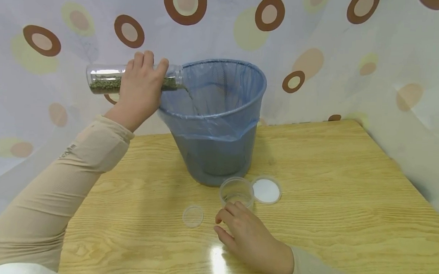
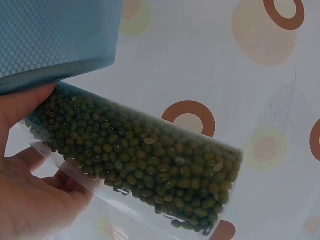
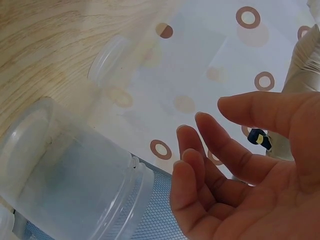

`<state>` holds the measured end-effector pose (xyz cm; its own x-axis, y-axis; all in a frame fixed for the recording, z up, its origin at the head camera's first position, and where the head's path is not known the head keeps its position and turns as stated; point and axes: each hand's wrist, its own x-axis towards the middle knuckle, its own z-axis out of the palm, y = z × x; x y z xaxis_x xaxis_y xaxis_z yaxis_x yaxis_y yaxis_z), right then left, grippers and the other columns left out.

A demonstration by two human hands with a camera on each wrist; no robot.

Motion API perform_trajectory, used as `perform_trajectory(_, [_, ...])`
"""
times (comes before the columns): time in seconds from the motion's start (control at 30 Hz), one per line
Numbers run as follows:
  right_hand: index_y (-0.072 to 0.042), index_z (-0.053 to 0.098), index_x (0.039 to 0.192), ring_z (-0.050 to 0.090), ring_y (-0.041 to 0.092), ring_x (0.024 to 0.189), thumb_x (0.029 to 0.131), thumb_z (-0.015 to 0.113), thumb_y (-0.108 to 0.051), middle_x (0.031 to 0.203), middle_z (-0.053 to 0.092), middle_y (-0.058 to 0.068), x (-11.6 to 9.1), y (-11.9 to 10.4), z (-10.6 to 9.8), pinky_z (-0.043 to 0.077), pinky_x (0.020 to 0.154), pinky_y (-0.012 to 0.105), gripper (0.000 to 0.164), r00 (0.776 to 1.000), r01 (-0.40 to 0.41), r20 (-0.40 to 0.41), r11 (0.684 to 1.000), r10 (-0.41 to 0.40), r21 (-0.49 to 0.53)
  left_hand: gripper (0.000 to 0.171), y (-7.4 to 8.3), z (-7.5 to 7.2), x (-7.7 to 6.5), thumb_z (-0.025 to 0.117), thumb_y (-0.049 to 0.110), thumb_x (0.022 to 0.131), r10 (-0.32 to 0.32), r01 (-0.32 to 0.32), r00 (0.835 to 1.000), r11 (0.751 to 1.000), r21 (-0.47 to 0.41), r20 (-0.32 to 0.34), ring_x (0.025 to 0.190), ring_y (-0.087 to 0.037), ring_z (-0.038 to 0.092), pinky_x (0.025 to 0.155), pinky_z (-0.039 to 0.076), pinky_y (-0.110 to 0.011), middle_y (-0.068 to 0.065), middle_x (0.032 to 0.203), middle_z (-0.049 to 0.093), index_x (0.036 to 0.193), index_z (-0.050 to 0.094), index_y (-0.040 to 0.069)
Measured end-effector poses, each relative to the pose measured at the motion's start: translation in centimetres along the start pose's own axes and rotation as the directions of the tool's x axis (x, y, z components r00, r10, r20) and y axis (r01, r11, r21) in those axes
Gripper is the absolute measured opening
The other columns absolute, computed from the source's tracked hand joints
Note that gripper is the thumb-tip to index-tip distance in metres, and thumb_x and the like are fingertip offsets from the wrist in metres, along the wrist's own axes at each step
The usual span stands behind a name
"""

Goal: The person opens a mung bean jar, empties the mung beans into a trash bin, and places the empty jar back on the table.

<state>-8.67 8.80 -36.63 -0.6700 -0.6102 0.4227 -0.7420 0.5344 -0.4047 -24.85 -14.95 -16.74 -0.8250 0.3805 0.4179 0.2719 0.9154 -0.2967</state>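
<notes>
My left hand (image 1: 141, 87) grips a clear plastic jar (image 1: 105, 79), tilted nearly level with its mouth over the rim of a blue mesh bin (image 1: 218, 153). Green mung beans (image 2: 145, 155) lie along the jar's lower side, and a thin stream of them falls into the bin. A translucent blue bag (image 1: 223, 127) lines the bin and folds over its rim. Down on the table, my right hand (image 1: 251, 240) has loosely bent fingers and holds nothing. Just beyond its fingertips a second clear jar (image 3: 75, 170) stands upright without a lid; the right wrist view shows a gap between them.
A round clear lid (image 1: 193, 216) lies on the wooden table (image 1: 350, 193), left of the right hand. Another lid with a white disc (image 1: 266, 191) rests to the right of the standing jar. Behind the bin hangs a white sheet (image 1: 217, 37) patterned with circles.
</notes>
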Motion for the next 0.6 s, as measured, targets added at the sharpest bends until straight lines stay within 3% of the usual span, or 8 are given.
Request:
perform_trajectory(0.37, [-0.006,0.065,0.091,0.048,0.010,0.081,0.087,0.070,-0.012,0.092,0.059,-0.002,0.02,0.05,-0.16,0.046,0.068,0.021,0.009,1.000,-0.015,0.006,1.000,0.015,-0.011,0.054,0.03,-0.76,0.04,0.049,-0.008,0.085,-0.016,0.014,0.998,0.999,0.033,0.058,0.118,-0.046,0.033,0.101,0.032,-0.055,-0.033,0.126,0.036,0.138,0.036,-0.005])
perform_trajectory(0.6, [-0.008,0.063,0.089,0.049,0.011,0.080,0.085,0.072,-0.010,0.091,0.058,-0.002,-0.12,0.19,-0.12,0.046,0.069,0.022,0.010,1.000,0.023,-0.020,0.999,-0.023,-0.027,0.053,-0.06,-0.81,0.04,0.048,-0.009,0.084,-0.003,0.002,1.000,1.000,0.014,0.028,0.116,-0.046,0.034,0.099,0.033,-0.054,-0.032,0.124,0.037,0.136,0.038,-0.004])
